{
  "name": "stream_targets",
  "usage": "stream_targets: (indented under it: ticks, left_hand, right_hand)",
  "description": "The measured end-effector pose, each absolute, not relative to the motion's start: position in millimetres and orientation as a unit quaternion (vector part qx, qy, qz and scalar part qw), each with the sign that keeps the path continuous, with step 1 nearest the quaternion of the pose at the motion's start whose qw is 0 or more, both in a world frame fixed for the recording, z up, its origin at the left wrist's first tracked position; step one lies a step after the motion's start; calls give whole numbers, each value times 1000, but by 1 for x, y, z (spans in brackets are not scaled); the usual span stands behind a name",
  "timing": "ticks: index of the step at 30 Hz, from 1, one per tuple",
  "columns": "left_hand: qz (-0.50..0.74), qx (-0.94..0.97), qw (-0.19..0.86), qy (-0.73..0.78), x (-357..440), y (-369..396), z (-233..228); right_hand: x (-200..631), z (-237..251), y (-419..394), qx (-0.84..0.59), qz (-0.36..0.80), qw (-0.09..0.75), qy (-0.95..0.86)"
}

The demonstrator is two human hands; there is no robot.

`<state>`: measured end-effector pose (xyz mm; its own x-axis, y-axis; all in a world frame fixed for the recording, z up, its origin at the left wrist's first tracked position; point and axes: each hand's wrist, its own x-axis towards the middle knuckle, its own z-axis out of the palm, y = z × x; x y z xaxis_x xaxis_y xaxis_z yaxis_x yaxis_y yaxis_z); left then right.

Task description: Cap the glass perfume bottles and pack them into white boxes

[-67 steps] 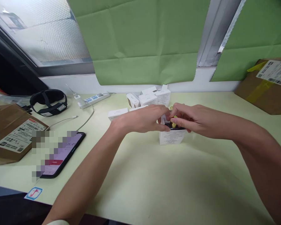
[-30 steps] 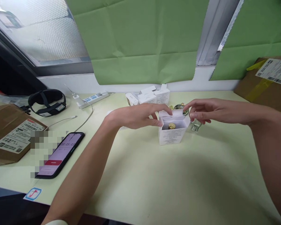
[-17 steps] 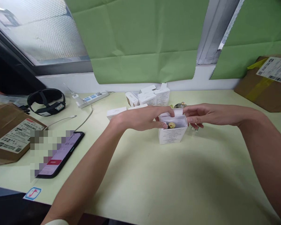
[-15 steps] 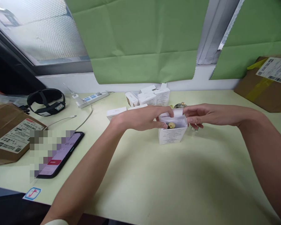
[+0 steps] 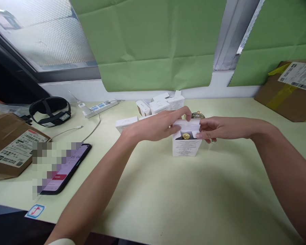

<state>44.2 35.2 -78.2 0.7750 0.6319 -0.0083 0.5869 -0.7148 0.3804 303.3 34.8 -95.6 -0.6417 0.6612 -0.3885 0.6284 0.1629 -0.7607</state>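
Observation:
A small white printed carton (image 5: 185, 148) stands upright on the table with its top flaps up. Inside it shows a round gold cap (image 5: 186, 136); whatever lies below the cap is hidden. My left hand (image 5: 163, 126) is at the top left, index finger bent over the raised lid and thumb against the left flap. On the other side, my right hand (image 5: 214, 128) pinches the right flap between thumb and fingers. Behind the carton is a glass object with gold trim (image 5: 198, 115), partly covered. A clear glass piece (image 5: 211, 143) shows below my right fingers.
Several white cartons (image 5: 160, 106) are grouped near the wall, another (image 5: 126, 123) nearer my left forearm. A phone (image 5: 66, 170), a cardboard box (image 5: 15, 146), a black head strap (image 5: 51, 112) and a power strip (image 5: 104, 106) lie left. A larger cardboard box (image 5: 290, 98) sits at right.
Both side flaps have folded inward over the opening. My right thumb has moved left onto the right flap, and my left index finger has risen over the lid.

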Motion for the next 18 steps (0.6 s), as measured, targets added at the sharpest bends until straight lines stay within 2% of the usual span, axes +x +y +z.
stream_targets:
  ticks: [4,8,18]
  left_hand:
    - [29,910,247,331,38,41,-79]
    - [-9,906,252,341,36,43,-80]
    - [37,899,261,350,38,39,-73]
  right_hand:
    - [303,-98,36,-435,489,13,-756]
    - [304,-98,36,-445,467,41,-763]
    - [301,-97,38,-443,446,74,-774]
